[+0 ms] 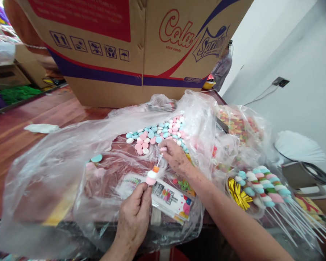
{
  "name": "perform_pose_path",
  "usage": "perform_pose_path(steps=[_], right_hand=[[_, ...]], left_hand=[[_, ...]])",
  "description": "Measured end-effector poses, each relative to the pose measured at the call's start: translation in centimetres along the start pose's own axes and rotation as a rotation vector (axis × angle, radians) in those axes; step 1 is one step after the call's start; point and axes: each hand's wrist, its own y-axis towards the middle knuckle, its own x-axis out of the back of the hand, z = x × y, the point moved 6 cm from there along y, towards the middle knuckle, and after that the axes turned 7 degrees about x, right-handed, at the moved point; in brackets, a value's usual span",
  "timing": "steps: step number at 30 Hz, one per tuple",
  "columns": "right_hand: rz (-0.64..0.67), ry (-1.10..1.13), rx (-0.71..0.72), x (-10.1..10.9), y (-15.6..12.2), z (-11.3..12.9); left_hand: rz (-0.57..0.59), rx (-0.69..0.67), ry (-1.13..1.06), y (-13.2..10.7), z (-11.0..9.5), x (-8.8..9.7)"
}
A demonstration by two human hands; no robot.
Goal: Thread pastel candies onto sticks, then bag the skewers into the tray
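Note:
Between the thumb and finger of my left hand (134,214) is a candy skewer (151,176), with pink and white pieces and an orange piece above them. Its thin white stick (159,159) points up and away toward my right hand (176,156). A small pink candy (163,149) is pinched in my right fingertips, at or close to the stick's tip; whether the stick has entered it I cannot tell. Just beyond lies a pile of pink, white and blue round candies (159,133) on clear plastic. Under my hands rests a printed packet (170,199).
A large cardboard carton (111,65) stands at the back of the wooden table (67,105). On the right, finished-looking candy skewers (268,185) lean in a tub beside gold ties (237,195). Behind them sits a bag of gummies (239,123). A person (222,69) is farther back.

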Motion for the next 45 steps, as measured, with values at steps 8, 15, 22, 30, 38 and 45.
perform_pose_path(steps=[8,15,22,30,38,45], right_hand=[[0.068,-0.139,0.008,-0.4,-0.7,-0.2],[0.115,-0.184,-0.024,0.1,-1.2,-0.6],[0.082,-0.247,-0.044,0.2,-1.1,0.0],[0.167,-0.166,-0.075,-1.1,-1.2,0.2],[-0.079,0.228,-0.297,-0.1,-1.3,-1.3],[-0.213,0.833,-0.47,1.7,-2.2,-1.0]], left_hand=[[-0.005,0.028,-0.018,0.1,0.1,0.1],[-0.002,0.04,-0.018,0.2,-0.1,0.1],[-0.013,0.039,0.0,0.1,-0.1,0.2],[-0.015,0.041,-0.016,0.2,-0.2,0.1],[-0.015,0.034,0.013,0.3,-0.4,0.1],[-0.042,0.009,0.054,0.5,-1.1,0.1]])
